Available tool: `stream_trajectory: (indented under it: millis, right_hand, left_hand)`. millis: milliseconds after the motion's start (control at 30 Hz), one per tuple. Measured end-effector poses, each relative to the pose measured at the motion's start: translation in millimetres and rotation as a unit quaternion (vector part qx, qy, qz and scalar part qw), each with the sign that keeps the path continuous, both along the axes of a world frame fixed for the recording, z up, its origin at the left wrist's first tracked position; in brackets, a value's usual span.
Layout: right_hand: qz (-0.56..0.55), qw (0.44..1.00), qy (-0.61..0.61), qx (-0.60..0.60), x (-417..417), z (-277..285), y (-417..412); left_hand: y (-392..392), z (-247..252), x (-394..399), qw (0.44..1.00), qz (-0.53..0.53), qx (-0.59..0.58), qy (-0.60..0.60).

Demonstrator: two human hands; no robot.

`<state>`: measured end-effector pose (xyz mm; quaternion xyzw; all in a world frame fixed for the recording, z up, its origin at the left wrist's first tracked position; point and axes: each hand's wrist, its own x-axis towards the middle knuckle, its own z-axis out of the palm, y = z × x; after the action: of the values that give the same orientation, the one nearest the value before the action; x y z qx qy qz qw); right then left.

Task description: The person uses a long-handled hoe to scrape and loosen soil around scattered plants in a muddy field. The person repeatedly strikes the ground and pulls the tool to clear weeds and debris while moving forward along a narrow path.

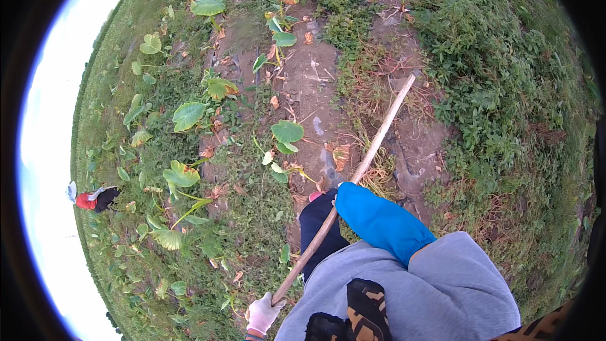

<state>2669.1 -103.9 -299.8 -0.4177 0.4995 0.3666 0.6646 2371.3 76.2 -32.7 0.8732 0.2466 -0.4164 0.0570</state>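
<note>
A long wooden-handled hoe (383, 128) slants across the view, its far end among reddish dry stems on the soil. The blade is hard to make out there. My left hand (264, 312), in a white glove, is closed around the near end of the handle. Farther up the shaft, my right hand (336, 195) grips it, mostly hidden by a bright blue sleeve cover (381, 220). Below the handle shows my dark trouser leg (322, 222), with a bit of pink footwear (314, 196) beyond it.
Taro-like plants (286, 131) with broad, partly yellowed leaves grow in rows. Bare soil strips (307, 73) carry scraps of dark plastic film and withered leaves. Dense green weeds (492, 80) cover the right. A person in a red top (86, 201) is far off at left.
</note>
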Motion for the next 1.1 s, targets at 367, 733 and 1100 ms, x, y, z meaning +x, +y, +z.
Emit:
stream_trajectory:
  millis: [367,733,1100]
  right_hand:
    - [-0.107,0.936,-0.311,-0.123,258.1,72.6,-134.0]
    - [0.14,0.915,-0.254,-0.28,131.6,51.2,-100.1]
    - [0.069,0.989,-0.094,-0.093,22.5,-10.7,-38.8]
  left_hand:
    - [-138.6,-93.9,190.5,0.87,0.222,-0.407,-0.171]
    - [-151.7,-99.9,229.1,0.829,0.327,-0.453,0.015]
    - [-88.8,-33.8,175.3,0.841,0.359,-0.401,0.054]
